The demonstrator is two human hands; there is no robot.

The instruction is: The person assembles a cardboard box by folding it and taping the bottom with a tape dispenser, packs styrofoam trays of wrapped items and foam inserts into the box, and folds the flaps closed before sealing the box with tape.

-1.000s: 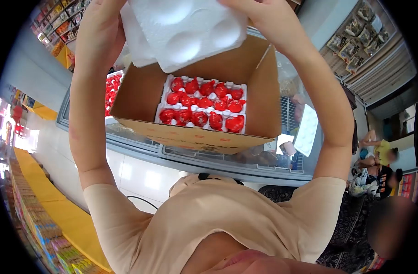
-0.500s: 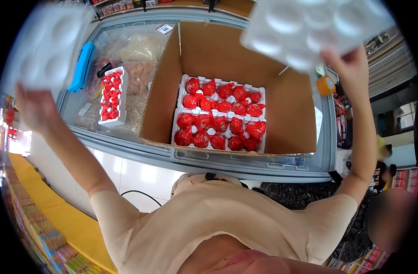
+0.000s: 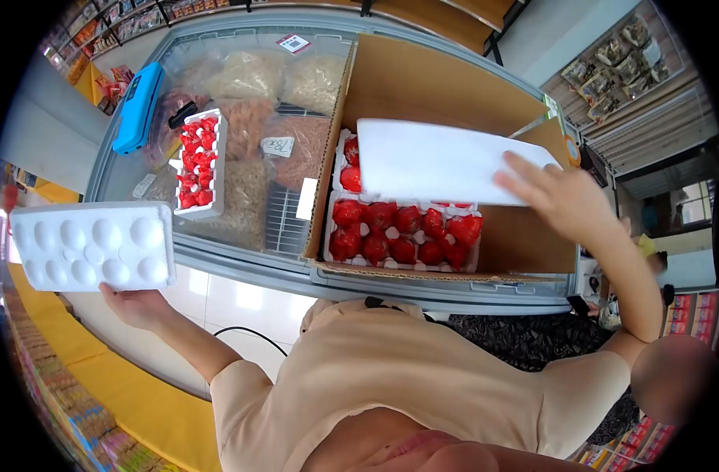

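Observation:
My left hand [image 3: 137,305] grips the lower edge of a white foam tray [image 3: 92,245] with round hollows, held out left of the freezer. A second foam piece [image 3: 446,161], its flat side up, lies over the back rows inside the cardboard box [image 3: 446,75]; my right hand [image 3: 548,193] has its fingers on its right end, slightly blurred. In the box, white foam trays of red-wrapped balls [image 3: 406,228] show in front of and left of that piece. Another white tray of red-wrapped pieces [image 3: 198,161] stands on the freezer glass.
The box stands on a glass-topped freezer [image 3: 241,271]. A blue device [image 3: 139,108] lies at its left end. Bagged goods [image 3: 296,149] show through the glass. Shelves of packets [image 3: 131,417] line the left, with yellow covering beside them. People are partly visible at far right.
The two foam pieces, together at first, have moved apart. The left one came down beside the freezer; the right one was lowered into the box and turned flat side up.

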